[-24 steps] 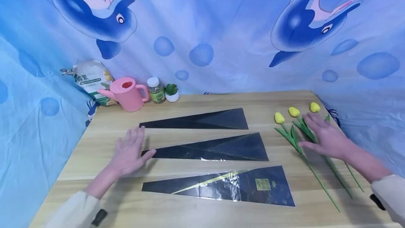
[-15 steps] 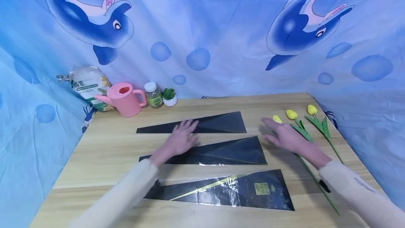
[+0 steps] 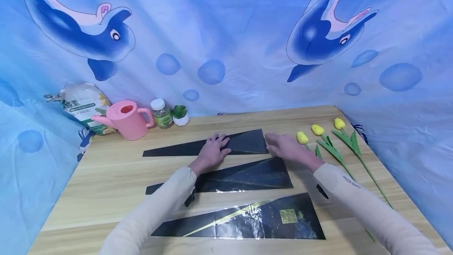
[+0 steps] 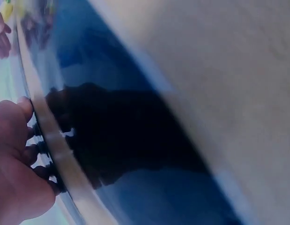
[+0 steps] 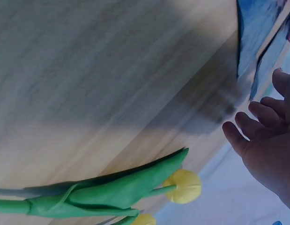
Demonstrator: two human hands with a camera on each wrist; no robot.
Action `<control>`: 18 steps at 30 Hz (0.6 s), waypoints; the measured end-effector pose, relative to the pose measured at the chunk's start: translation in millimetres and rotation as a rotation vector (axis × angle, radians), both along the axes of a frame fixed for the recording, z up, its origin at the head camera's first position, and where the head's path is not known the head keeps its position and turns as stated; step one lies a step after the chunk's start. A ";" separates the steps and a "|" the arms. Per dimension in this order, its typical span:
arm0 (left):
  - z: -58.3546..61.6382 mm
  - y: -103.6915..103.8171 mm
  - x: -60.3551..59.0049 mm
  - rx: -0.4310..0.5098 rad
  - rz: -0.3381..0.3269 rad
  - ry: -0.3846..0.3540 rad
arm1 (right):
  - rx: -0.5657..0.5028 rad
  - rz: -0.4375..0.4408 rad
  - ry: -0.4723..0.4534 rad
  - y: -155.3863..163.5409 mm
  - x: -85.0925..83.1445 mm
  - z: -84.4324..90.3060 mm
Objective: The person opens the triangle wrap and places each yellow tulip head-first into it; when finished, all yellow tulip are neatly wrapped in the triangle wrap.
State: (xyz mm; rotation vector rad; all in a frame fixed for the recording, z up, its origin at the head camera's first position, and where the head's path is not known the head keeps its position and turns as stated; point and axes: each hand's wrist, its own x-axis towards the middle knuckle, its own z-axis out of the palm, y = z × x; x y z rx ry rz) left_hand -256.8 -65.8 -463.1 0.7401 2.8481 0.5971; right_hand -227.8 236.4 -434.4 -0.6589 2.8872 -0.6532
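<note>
On the wooden table (image 3: 106, 176), flat left hand (image 3: 212, 150) and relaxed right hand (image 3: 286, 148) flank the farthest black sleeve (image 3: 244, 144).

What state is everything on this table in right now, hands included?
Left hand: open, fingers flat on the far black sleeve.
Right hand: open, at that sleeve's wide end.
Middle sleeve: flat, untouched.
Near sleeve: flat, gold label up.
Three yellow tulips: lying side by side.
Pink watering can: upright.
Small bottle: upright, capped.
Bag: leaning on the backdrop.
</note>
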 end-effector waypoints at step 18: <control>-3.5 1.3 -2.1 0.070 0.044 0.001 | -0.035 -0.023 0.006 2.4 -12.9 -9.3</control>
